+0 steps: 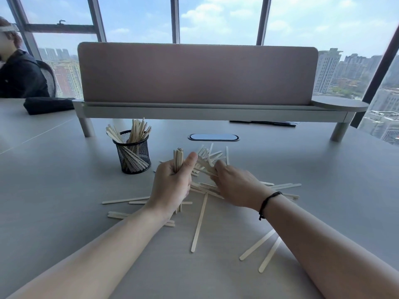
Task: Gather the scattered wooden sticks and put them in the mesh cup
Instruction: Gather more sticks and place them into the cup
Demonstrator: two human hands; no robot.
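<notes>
Two pale flat wooden sticks [262, 251] lie nearest you at five o'clock, your left hand [172, 182] fisting an upright bundle [178, 157] ready for the black mesh cup [132, 155] at eleven, your right hand [233, 186] pinching more from the pile.

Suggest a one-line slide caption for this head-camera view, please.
Left hand grips a bundle of sticks while the right hand picks more from the table, beside the mesh cup.

1. I have one wide-angle view, worn on the head, looking forward and down across the table [64, 169].
2. It sits close above both forearms; the far windows [216, 18] also show.
</notes>
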